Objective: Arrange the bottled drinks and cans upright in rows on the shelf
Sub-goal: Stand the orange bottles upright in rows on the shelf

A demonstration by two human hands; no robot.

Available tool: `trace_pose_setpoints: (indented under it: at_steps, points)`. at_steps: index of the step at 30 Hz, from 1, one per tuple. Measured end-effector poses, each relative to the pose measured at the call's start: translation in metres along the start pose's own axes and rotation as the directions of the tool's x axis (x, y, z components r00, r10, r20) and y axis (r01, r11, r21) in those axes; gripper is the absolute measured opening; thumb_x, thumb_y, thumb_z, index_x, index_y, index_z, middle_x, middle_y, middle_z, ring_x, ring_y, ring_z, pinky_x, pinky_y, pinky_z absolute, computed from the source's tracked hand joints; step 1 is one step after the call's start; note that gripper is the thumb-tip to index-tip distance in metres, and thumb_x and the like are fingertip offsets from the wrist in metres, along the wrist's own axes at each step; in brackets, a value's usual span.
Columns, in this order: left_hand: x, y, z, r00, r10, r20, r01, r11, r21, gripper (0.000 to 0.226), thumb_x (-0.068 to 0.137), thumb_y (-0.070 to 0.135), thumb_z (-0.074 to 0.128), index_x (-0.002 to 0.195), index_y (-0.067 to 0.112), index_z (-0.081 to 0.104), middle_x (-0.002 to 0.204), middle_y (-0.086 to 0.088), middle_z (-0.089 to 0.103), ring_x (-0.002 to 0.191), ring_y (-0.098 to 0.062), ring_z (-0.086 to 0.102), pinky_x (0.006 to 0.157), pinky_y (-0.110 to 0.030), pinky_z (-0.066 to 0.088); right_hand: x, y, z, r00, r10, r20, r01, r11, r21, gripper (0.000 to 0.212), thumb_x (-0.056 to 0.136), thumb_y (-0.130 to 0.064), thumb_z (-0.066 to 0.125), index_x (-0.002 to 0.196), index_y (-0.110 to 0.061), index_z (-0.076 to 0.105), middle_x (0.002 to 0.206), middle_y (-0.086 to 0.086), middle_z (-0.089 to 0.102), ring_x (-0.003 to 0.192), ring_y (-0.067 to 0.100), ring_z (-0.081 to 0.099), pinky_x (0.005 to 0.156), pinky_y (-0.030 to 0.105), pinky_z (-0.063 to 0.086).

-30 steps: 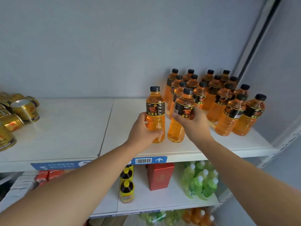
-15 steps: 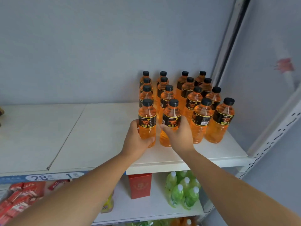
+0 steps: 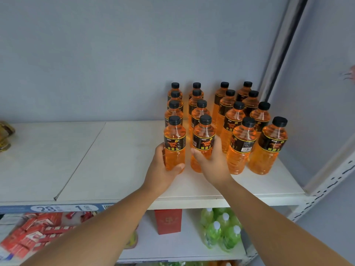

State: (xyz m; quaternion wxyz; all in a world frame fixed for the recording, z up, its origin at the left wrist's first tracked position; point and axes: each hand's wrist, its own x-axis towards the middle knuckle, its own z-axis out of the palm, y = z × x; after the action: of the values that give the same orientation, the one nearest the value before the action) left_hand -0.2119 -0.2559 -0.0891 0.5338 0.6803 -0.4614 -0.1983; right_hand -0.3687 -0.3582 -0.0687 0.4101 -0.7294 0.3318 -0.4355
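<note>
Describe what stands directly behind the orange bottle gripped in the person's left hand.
Behind that orange bottle, gripped by the left hand, three more black-capped orange bottles stand in a file. Only their caps and shoulders show; their lower bodies are covered.

A shop: white metal shelf [image 3: 119,162] with a price strip [image 3: 65,208], rows of identical orange bottles [image 3: 226,120], possibly snack packets [image 3: 32,233] below.

A red box [image 3: 168,221] stands upright, red packets [image 3: 28,234] heaped to its left
</note>
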Motion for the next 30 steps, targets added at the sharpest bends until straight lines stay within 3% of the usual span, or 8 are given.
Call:
trace_pose_setpoints:
  at_steps: [4, 7, 14, 17, 21, 24, 27, 30]
  points:
    - [0.001, -0.004, 0.000, 1.000, 0.006, -0.005, -0.006, 1.000, -0.009, 0.075, 0.079, 0.040, 0.081, 0.136, 0.047, 0.032, 0.126, 0.031, 0.057, 0.112, 0.005, 0.061, 0.087, -0.019, 0.053, -0.001, 0.000, 0.001, 0.999, -0.027, -0.025, 0.027, 1.000, 0.012, 0.070, 0.090, -0.045, 0.072, 0.145, -0.036, 0.030, 0.144, -0.010, 0.051, 0.129, 0.004, 0.050, 0.102, 0.026, 0.043]
    - [0.001, -0.003, 0.000, 1.000, 0.008, -0.005, -0.008, 1.000, 0.007, 0.074, 0.080, 0.042, 0.081, 0.135, 0.053, 0.031, 0.123, 0.038, 0.055, 0.112, 0.009, 0.059, 0.082, -0.014, 0.051, -0.001, -0.001, 0.002, 0.998, -0.041, -0.048, 0.042, 0.999, 0.019, 0.070, 0.090, -0.045, 0.072, 0.145, -0.039, 0.029, 0.144, -0.010, 0.051, 0.130, 0.003, 0.049, 0.103, 0.027, 0.042]
    - [0.001, -0.004, 0.000, 1.000, -0.003, -0.002, 0.003, 1.000, 0.019, 0.075, 0.079, 0.045, 0.080, 0.137, 0.049, 0.032, 0.127, 0.030, 0.057, 0.112, 0.004, 0.061, 0.087, -0.018, 0.052, -0.002, 0.004, 0.003, 0.999, -0.027, -0.040, 0.029, 0.999, 0.038, 0.074, 0.089, -0.047, 0.073, 0.148, -0.037, 0.030, 0.145, -0.016, 0.048, 0.133, 0.000, 0.046, 0.102, 0.023, 0.039]
    - [0.001, -0.001, 0.001, 1.000, -0.006, 0.005, 0.006, 0.999, 0.037, 0.075, 0.082, 0.041, 0.080, 0.139, 0.046, 0.032, 0.127, 0.030, 0.057, 0.111, 0.006, 0.061, 0.084, -0.015, 0.052, -0.004, 0.003, 0.004, 0.999, 0.002, -0.038, -0.001, 0.999, 0.043, 0.075, 0.089, -0.041, 0.074, 0.149, -0.039, 0.029, 0.146, -0.020, 0.047, 0.133, -0.002, 0.044, 0.104, 0.024, 0.038]
    - [0.003, 0.009, -0.001, 0.998, -0.030, 0.049, 0.026, 0.996, 0.082, 0.069, 0.084, 0.038, 0.081, 0.136, 0.039, 0.035, 0.125, 0.021, 0.058, 0.106, 0.004, 0.060, 0.078, -0.010, 0.048, -0.008, 0.001, 0.004, 0.997, 0.080, -0.020, -0.080, 0.997, 0.021, 0.078, 0.087, -0.027, 0.078, 0.145, -0.045, 0.027, 0.134, -0.037, 0.045, 0.123, -0.017, 0.044, 0.100, 0.021, 0.037]
    - [0.007, 0.016, -0.008, 0.989, -0.048, 0.141, 0.021, 0.982, 0.187, 0.055, 0.083, 0.032, 0.082, 0.126, 0.032, 0.048, 0.120, 0.011, 0.063, 0.104, -0.006, 0.062, 0.083, -0.019, 0.050, -0.018, 0.004, 0.000, 0.988, 0.155, -0.008, -0.155, 0.988, 0.009, 0.084, 0.084, -0.026, 0.080, 0.150, -0.038, 0.028, 0.140, -0.021, 0.051, 0.126, -0.002, 0.050, 0.101, 0.027, 0.041]
    - [0.004, 0.016, -0.023, 0.970, -0.071, 0.233, -0.004, 0.952, 0.305, 0.046, 0.084, 0.036, 0.080, 0.123, 0.017, 0.063, 0.121, -0.001, 0.068, 0.108, -0.018, 0.065, 0.096, -0.041, 0.054, -0.034, 0.003, 0.001, 0.955, 0.290, -0.062, -0.294, 0.952, -0.078, 0.081, 0.085, -0.038, 0.079, 0.150, -0.023, 0.033, 0.147, -0.001, 0.049, 0.133, 0.020, 0.049, 0.106, 0.041, 0.044]
    - [-0.010, 0.008, -0.055, 0.971, -0.153, 0.186, 0.059, 0.900, 0.431, 0.057, 0.088, 0.038, 0.074, 0.136, 0.014, 0.053, 0.137, -0.006, 0.056, 0.121, -0.021, 0.057, 0.099, -0.033, 0.047, -0.050, -0.003, 0.009, 0.939, 0.302, -0.162, -0.323, 0.938, -0.127, 0.060, 0.085, -0.042, 0.076, 0.132, -0.017, 0.050, 0.129, 0.003, 0.055, 0.118, 0.025, 0.055, 0.098, 0.043, 0.049]
